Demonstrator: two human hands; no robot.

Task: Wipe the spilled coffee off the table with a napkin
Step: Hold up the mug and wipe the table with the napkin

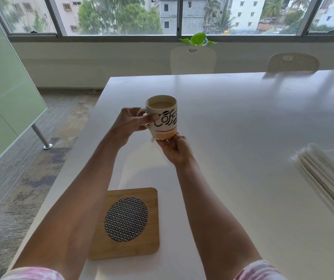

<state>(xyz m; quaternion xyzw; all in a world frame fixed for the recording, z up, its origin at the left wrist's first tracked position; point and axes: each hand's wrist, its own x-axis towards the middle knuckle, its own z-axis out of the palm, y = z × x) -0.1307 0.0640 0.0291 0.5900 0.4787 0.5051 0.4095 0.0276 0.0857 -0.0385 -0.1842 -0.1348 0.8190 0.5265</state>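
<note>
A cream mug (pixel 165 120) with black "Coffee" lettering and an orange base is held up above the white table (pixel 232 122), with milky coffee inside. My left hand (pixel 130 123) grips its handle, thumb pressed on the mug's side. My right hand (pixel 175 149) is under the mug's base, fingers closed on a thin white napkin (pixel 152 140) whose edge peeks out at the bottom left of the mug. No spilled coffee is clearly visible on the table surface below.
A square wooden coaster (pixel 126 224) with a round woven insert lies near me between my forearms. A stack of white napkins (pixel 323 182) sits at the right. Two white chairs (pixel 193 59) stand at the far edge; the table's left edge drops to carpet.
</note>
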